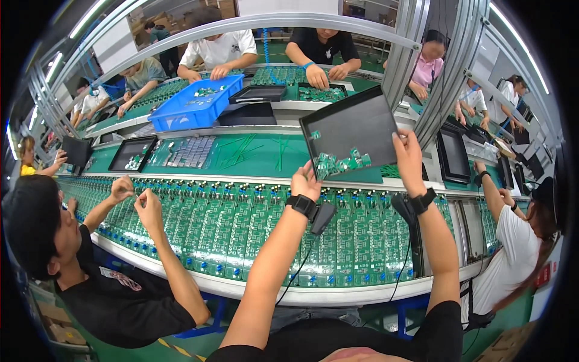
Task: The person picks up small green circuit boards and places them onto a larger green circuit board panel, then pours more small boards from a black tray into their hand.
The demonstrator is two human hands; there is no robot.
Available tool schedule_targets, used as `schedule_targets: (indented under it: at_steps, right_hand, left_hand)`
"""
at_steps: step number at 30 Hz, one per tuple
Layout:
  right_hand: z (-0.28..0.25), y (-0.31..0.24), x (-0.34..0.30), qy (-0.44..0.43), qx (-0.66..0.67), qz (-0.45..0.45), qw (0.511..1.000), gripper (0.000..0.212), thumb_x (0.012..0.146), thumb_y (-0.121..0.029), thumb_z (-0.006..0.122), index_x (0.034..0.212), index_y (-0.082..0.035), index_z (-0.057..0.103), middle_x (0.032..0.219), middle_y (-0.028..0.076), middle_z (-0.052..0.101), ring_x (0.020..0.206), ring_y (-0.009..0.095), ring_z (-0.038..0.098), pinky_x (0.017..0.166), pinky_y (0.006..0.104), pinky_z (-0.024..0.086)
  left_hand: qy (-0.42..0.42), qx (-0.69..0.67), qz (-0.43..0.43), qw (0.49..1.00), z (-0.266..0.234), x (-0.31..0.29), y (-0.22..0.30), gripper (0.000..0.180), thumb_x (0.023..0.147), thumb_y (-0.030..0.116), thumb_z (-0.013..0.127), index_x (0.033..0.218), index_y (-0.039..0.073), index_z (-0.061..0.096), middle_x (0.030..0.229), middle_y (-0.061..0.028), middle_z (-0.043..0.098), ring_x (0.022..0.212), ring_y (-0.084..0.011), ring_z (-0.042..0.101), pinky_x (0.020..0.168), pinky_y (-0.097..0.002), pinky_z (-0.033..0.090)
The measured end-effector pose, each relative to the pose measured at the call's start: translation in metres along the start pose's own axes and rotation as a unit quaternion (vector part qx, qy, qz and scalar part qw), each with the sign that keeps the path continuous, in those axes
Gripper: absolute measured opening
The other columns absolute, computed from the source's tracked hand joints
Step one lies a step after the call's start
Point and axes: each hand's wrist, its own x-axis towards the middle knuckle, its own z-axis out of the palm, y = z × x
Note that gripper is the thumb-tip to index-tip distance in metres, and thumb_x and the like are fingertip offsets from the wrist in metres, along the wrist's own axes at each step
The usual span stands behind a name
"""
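Between my two hands a black shallow tray (pixel 356 120) is held up, tilted above the bench. Small green circuit boards (pixel 344 163) are gathered along its lower edge, mostly toward the lower left corner. My left hand (pixel 306 181) grips that lower left corner, its fingers partly hidden behind the tray. At the right edge my right hand (pixel 408 158) is closed on the rim, with the thumb on the near side. Below my forearms lies a long row of green circuit board panels (pixel 241 229) with blue and dark parts along their edges.
A blue bin (pixel 196 105) holding some boards stands beyond the bench. Left of my tray are another black tray (pixel 132 154) and green strips (pixel 241 151). Metal posts (pixel 446 78) rise at right. A co-worker (pixel 102 265) sits close at left, another (pixel 506 229) at right.
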Motion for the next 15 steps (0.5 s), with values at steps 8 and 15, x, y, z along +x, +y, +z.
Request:
schedule_targets:
  at_steps: [8,15]
  right_hand:
    - [0.01,-0.001,0.008,-0.005,0.061,-0.069,0.996,0.023,0.086,-0.016,0.054,0.101,0.0,0.049,0.086,0.005,0.057,0.073,0.011,0.052,0.067,0.0236,0.041]
    - [0.027,-0.029,0.011,0.034,-0.047,-0.096,0.994,0.02,0.085,-0.013,0.055,0.101,-0.002,0.049,0.084,0.011,0.058,0.071,0.018,0.056,0.065,0.0289,0.044]
  left_hand:
    - [-0.017,-0.043,-0.062,0.997,0.023,0.034,-0.016,0.029,0.089,0.021,0.034,0.107,0.003,0.049,0.113,-0.0123,0.052,0.105,-0.0289,0.049,0.095,-0.0472,0.035]
    - [-0.034,-0.031,-0.087,0.995,0.049,0.062,-0.015,0.033,0.089,0.022,0.029,0.109,0.004,0.048,0.113,-0.0148,0.051,0.107,-0.0324,0.047,0.096,-0.0521,0.032]
